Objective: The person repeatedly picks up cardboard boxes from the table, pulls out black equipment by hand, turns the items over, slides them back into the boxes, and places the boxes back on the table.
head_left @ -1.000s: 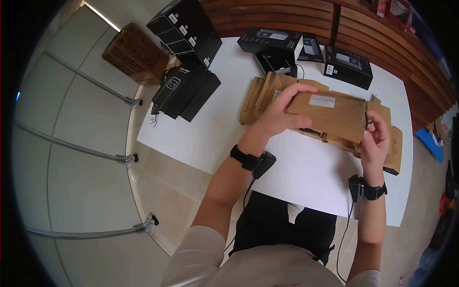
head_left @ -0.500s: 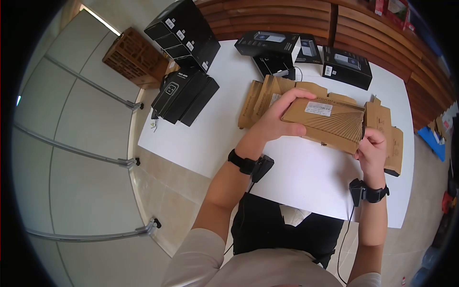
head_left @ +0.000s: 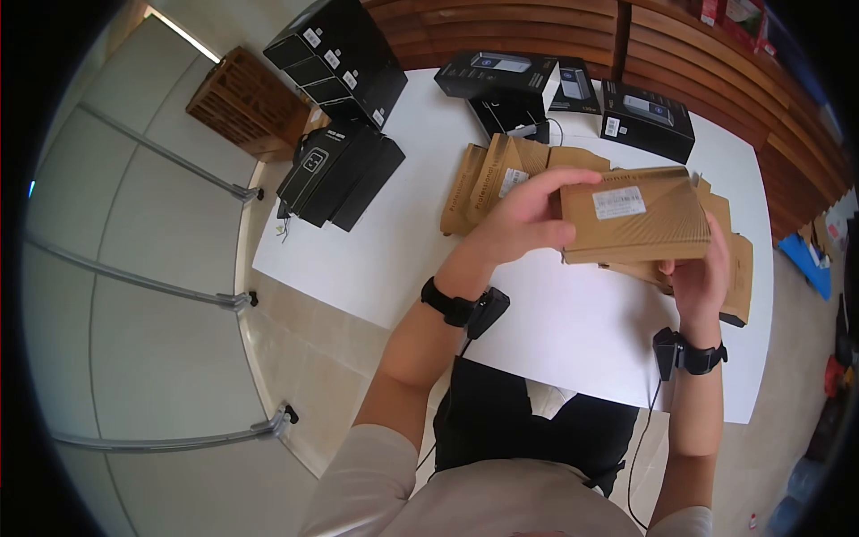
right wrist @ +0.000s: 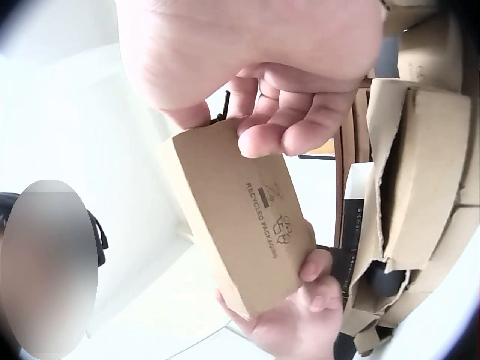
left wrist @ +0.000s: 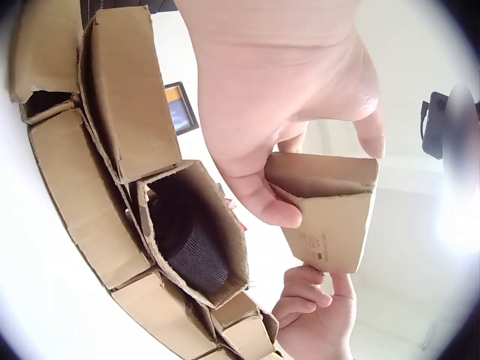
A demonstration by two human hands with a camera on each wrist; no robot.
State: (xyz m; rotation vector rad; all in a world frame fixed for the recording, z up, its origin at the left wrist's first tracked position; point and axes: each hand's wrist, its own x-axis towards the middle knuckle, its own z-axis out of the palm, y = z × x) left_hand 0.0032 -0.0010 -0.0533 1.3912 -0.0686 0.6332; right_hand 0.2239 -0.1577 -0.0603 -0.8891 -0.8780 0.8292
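Note:
A brown cardboard box (head_left: 662, 228) with a white label on top is held above the table between both hands. My left hand (head_left: 528, 215) grips its left end, thumb on the near side and fingers over the far edge. At the right end, my right hand (head_left: 701, 282) holds the box with thumb and curled fingers. "Recycled packaging" is printed on the side of the box (right wrist: 244, 217) in the right wrist view. A thin black piece (right wrist: 223, 109) sticks out at the end by the right fingers. In the left wrist view, an open cardboard box (left wrist: 195, 232) shows dark ribbed contents.
Several brown boxes (head_left: 510, 170) stand on the white table (head_left: 555, 313) behind and beneath the held one. Black boxes (head_left: 649, 121) line the back of the table. More black boxes (head_left: 335, 67) are stacked at the left. A cable runs from each wrist camera.
The held box has shifted slightly to the right and its labelled top has levelled. My right fingers, bunched at the box's right end half a second ago, now reach around that end.

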